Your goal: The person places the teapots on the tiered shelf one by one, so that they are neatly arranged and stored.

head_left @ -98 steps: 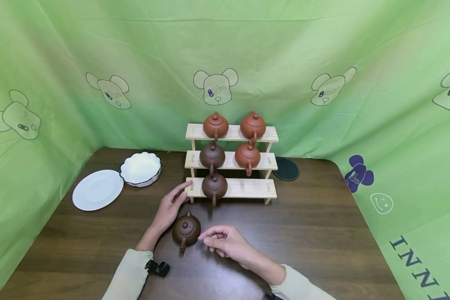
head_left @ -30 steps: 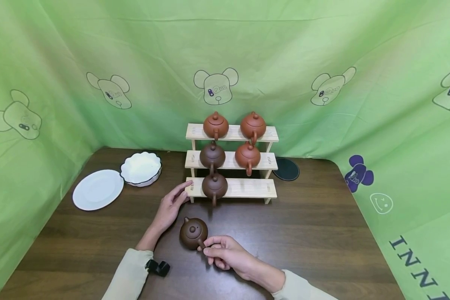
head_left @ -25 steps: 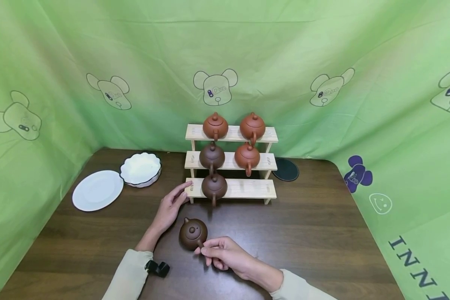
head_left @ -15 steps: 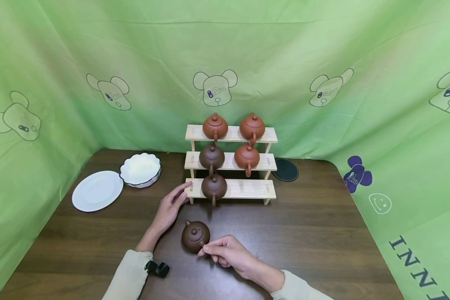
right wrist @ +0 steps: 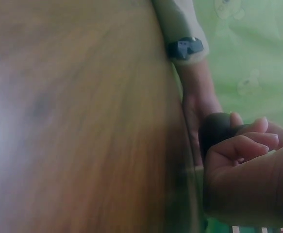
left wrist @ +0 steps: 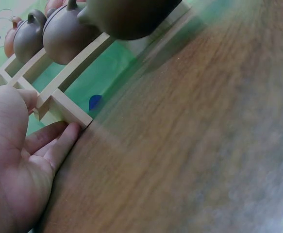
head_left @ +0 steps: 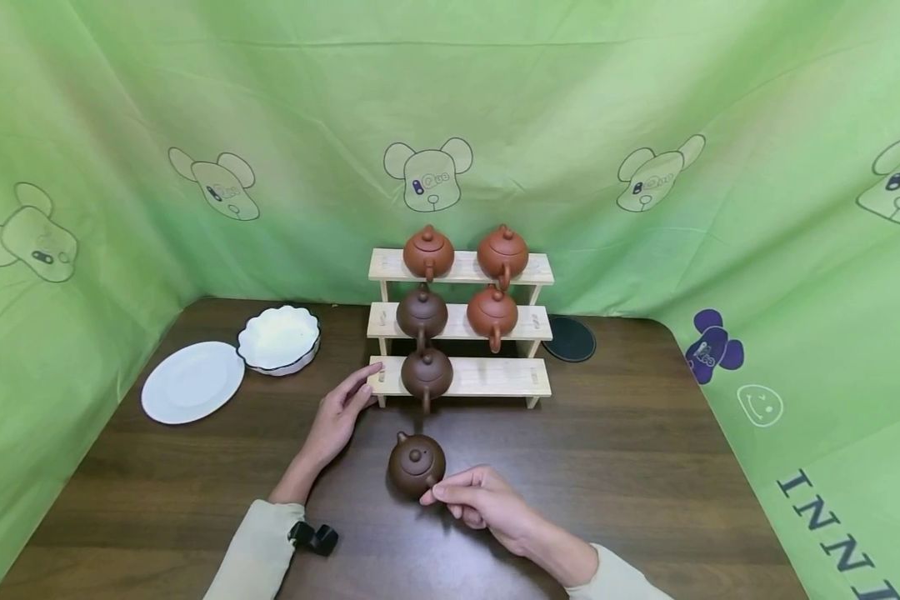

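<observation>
My right hand [head_left: 487, 507] pinches the handle of a dark brown clay teapot [head_left: 416, 463] in front of the wooden display stand [head_left: 502, 379]; its spout points away, to the upper left. Right wrist view: curled fingers partly hide that teapot [right wrist: 214, 128]. My left hand [head_left: 339, 417] holds the left end of the stand's lowest shelf, thumb and fingers at its end and leg in the left wrist view. On that shelf sits a dark teapot [head_left: 427, 372]. Above it are another dark teapot [head_left: 422, 315] and a reddish one [head_left: 492, 312]. Two reddish teapots [head_left: 428, 252] top the stand.
A white plate [head_left: 192, 383] and a scalloped white bowl [head_left: 278, 339] stand at the left of the brown table [head_left: 607, 467]. A black round coaster [head_left: 572, 339] lies right of the stand. Green curtain [head_left: 307, 108] surrounds the table's back and sides.
My right hand has taken hold of the front teapot's handle and moved the teapot to the right, turning its handle toward the right. My left hand stays at the stand.
</observation>
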A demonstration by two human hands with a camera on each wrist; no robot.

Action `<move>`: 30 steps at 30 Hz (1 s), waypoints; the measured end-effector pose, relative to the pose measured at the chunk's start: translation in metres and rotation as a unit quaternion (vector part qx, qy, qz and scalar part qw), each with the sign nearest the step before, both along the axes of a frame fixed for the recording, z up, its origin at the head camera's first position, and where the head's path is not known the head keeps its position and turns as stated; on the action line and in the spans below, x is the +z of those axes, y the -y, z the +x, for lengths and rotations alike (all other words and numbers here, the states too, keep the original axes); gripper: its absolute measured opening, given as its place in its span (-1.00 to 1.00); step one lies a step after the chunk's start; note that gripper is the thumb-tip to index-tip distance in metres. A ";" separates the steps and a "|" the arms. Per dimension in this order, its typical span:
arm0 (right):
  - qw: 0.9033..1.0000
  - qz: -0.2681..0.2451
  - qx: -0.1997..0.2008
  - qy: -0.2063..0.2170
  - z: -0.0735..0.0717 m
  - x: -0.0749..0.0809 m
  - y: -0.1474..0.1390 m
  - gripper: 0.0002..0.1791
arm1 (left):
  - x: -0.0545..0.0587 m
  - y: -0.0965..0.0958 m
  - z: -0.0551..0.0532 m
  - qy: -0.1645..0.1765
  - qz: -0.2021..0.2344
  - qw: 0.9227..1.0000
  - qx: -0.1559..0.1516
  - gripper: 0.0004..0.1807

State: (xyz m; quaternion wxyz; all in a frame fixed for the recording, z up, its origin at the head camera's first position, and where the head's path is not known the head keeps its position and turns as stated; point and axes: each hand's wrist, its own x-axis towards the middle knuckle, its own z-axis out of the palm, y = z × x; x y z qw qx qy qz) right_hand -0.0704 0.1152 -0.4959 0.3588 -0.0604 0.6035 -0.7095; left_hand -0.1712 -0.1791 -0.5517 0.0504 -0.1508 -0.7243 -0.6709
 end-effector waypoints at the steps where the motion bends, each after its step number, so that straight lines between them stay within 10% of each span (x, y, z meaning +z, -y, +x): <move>1: 1.000 0.000 -0.003 0.000 0.000 0.000 -0.003 -0.59 | 0.000 0.000 0.000 -0.003 0.001 1.000 0.000 -0.56; 12: 1.000 0.003 -0.030 0.008 0.001 0.001 -0.034 -0.61 | 0.017 -0.005 0.006 0.067 -0.007 0.998 0.010 -0.55; 30: 0.993 -0.037 -0.100 -0.045 -0.004 0.024 -0.068 -0.72 | 0.016 -0.005 0.005 0.071 -0.011 0.997 0.011 -0.55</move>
